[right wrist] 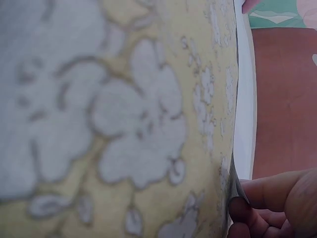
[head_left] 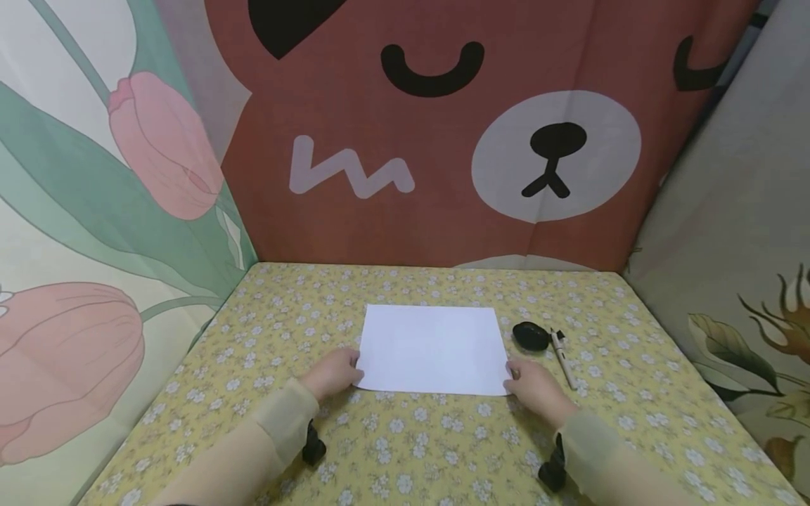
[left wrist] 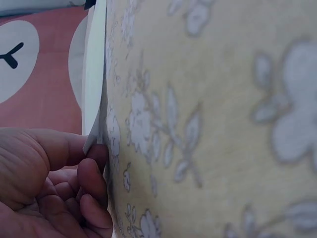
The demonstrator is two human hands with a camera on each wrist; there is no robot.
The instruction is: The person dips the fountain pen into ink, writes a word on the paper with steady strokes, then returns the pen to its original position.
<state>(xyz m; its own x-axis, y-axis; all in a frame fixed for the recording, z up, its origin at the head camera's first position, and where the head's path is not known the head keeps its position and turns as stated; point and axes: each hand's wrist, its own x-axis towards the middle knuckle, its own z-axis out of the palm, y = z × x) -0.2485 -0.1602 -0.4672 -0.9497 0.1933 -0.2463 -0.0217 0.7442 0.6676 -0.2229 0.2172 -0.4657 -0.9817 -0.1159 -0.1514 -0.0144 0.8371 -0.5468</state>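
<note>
A blank white sheet of paper [head_left: 433,350] lies sideways on the flowered cloth, its long edge facing me. My left hand [head_left: 333,372] pinches its near left corner between thumb and fingers. At the near right corner, my right hand [head_left: 534,385] pinches the paper the same way. In the left wrist view the corner of the paper [left wrist: 94,116] bends up slightly between the thumb and the curled fingers [left wrist: 91,178]. The right wrist view shows the paper [right wrist: 243,104] lifted a little at its corner, with the thumb [right wrist: 267,191] on top.
Right of the paper sits a small black rounded object [head_left: 531,336]. Beside it lies a beige pen-like tool [head_left: 564,360] with a dark tip. A yellow flowered cloth [head_left: 411,450] covers the table. Printed curtains stand behind it [head_left: 354,232] and on both sides.
</note>
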